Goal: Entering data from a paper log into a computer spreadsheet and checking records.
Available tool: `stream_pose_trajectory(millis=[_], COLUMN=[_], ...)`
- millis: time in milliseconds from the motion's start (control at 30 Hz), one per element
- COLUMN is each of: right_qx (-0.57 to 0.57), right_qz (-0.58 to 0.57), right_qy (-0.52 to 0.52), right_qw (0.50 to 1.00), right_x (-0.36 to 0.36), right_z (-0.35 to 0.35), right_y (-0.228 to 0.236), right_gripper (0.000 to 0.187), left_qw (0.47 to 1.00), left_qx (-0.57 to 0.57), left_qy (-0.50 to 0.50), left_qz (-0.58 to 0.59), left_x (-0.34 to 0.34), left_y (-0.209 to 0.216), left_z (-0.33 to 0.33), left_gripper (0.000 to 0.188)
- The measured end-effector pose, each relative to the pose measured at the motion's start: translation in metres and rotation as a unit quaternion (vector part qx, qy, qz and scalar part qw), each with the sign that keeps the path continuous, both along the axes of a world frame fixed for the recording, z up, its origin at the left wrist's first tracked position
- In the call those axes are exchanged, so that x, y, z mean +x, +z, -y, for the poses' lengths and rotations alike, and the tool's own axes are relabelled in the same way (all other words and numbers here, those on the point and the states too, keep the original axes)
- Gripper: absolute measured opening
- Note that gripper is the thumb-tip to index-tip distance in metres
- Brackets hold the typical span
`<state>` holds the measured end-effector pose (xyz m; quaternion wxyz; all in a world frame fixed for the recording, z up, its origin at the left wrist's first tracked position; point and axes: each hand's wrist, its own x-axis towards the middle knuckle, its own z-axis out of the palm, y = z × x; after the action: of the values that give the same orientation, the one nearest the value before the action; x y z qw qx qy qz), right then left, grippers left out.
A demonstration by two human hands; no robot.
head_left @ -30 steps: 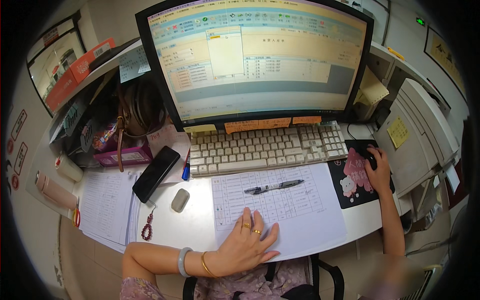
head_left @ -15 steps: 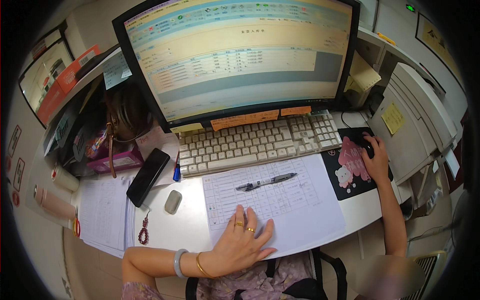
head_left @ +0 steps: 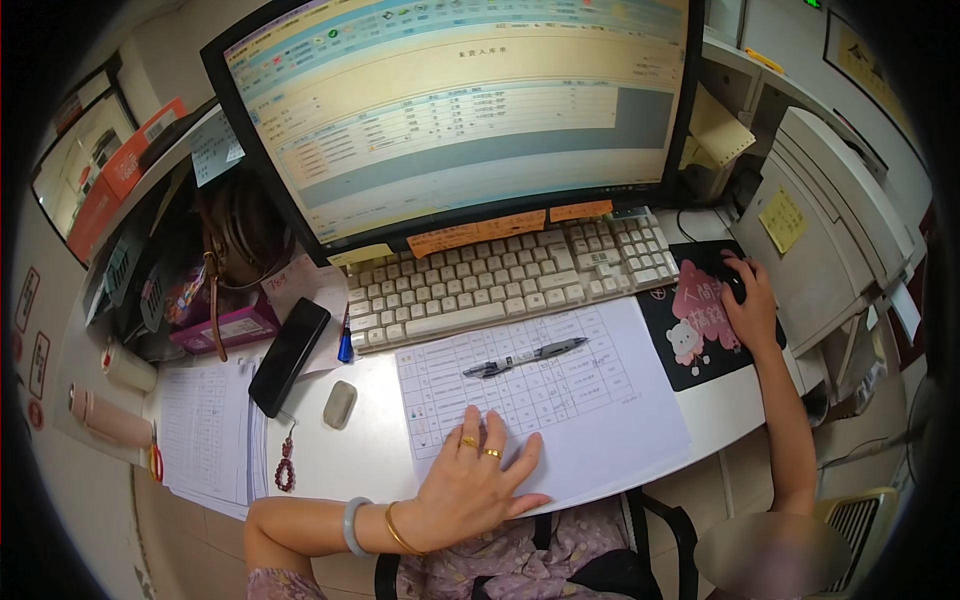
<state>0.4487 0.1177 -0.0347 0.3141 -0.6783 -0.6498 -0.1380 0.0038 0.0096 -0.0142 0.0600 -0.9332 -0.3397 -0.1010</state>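
Observation:
My left hand lies with fingers spread on the lower edge of a printed form, holding nothing. Gold rings are on its fingers, and a pale bangle and a gold one circle the wrist. A grey and black pen rests across the form's table, just beyond my fingertips. At the right, my right hand is wrapped over a dark computer mouse, which is partly hidden under the fingers. The mouse sits on a black mouse pad with a pink pattern and a white bear.
A keyboard stands below a large monitor with a table on its screen. To the left lie a black phone, a grey oval object, a blue-capped marker and stacked papers. A printer-like machine bounds the right.
The whole view has shifted slightly, so the monitor and desk items sit a little further left and higher. Both hands keep the same places on the form and the mouse.

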Motion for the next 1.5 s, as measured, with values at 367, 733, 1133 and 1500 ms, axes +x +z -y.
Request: stream_pose_trajectory(millis=[367,733,1133,1500], right_qx=[-0.015,-0.021,-0.018,0.007], right_qz=[-0.004,0.008,-0.005,-0.016], right_qy=[0.031,0.000,-0.026,0.003], right_qw=[0.999,1.000,0.999,1.000], right_x=[0.015,0.010,0.002,-0.002], right_z=[-0.003,-0.005,0.000,-0.002], right_y=[-0.010,-0.008,-0.002,0.000], right_gripper=[0.043,0.042,0.044,0.041], left_qw=[0.975,0.955,0.974,0.975], left_qx=[0.073,0.027,0.065,-0.078], left_qy=[0.204,0.284,0.192,-0.192], left_qz=[0.056,0.085,0.107,0.084], left_x=[-0.029,-0.039,-0.022,-0.009], left_y=[-0.004,-0.013,0.008,0.007], left_z=[-0.082,-0.096,-0.077,-0.033], left_gripper=[0.066,0.065,0.063,0.028])
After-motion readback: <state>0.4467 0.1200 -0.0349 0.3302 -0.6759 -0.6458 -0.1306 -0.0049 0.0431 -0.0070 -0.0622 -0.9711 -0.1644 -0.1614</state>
